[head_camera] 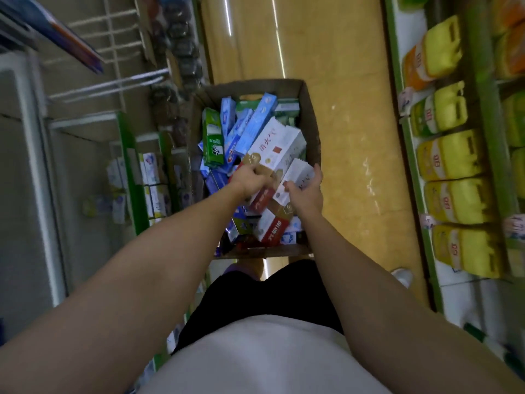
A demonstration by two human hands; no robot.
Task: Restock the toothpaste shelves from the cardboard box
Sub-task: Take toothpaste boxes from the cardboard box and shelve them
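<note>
Both hands' grips clenched on white toothpaste cartons (pixel 279 153) atop the carton-filled cardboard box (pixel 309 109).

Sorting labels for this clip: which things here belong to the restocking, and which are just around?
Job: cardboard box; toothpaste cartons; toothpaste shelves; left hand; right hand.
Around: yellow packs; wire rack.

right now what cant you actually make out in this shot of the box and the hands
- Head view: the left hand has its fingertips curled out of sight, so which carton it grips is unclear.
- The cardboard box floor and lower cartons are buried under the top layer.
- The small print on the white-and-red carton is too small and blurred to read.
- The shelf stock at left is smeared by motion blur.
- The right hand covers part of a white carton.
</note>
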